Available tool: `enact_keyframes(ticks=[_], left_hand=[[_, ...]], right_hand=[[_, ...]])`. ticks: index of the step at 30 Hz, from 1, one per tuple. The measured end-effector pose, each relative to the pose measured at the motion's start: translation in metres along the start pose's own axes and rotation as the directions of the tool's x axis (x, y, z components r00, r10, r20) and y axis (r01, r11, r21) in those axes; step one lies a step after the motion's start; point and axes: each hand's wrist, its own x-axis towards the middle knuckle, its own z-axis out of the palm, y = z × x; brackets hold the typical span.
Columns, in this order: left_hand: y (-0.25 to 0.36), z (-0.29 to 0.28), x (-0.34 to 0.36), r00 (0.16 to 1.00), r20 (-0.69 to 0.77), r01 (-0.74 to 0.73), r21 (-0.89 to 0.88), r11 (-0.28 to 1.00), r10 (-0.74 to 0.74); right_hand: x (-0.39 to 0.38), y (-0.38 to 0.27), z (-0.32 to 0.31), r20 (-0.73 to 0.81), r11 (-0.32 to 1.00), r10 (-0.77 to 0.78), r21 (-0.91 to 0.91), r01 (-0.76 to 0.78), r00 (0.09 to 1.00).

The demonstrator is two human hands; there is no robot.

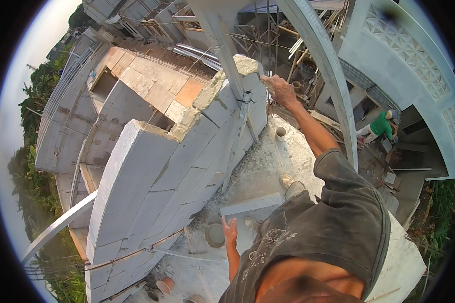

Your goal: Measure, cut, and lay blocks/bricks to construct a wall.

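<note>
My left hand (230,231) is low over the floor slab, thumb and fingers apart. Its fingertips are close to the left end of a long pale block (252,204) lying near my feet; I cannot tell if they touch it. My right arm stretches forward, and my right hand (281,91) has its bent fingers on the far end edge of a grey block wall (187,166). Pale, rough mortar (191,123) covers the wall's stepped top.
A metal post (228,65) rises against the wall, and a curved metal beam (328,65) passes at the right. Pipe stubs (280,133) stand up from the slab (253,166). A round opening (215,235) lies beside my left hand. Below right, a person in green (380,126) bends over.
</note>
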Motion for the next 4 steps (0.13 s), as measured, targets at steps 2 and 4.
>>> enact_keyframes(ticks=[2, 4], left_hand=[[-0.022, 0.041, 0.001, 1.0, -0.008, 0.0, 0.092, 0.996, 0.001], [-0.05, 0.061, -0.03, 1.0, 0.017, -0.02, 0.158, 0.987, 0.018]], right_hand=[[-0.003, 0.009, 0.018, -0.009, 1.0, 0.005, 0.031, -0.004, 1.0], [-0.027, -0.009, 0.043, 0.028, 0.995, -0.001, 0.095, -0.002, 1.0]])
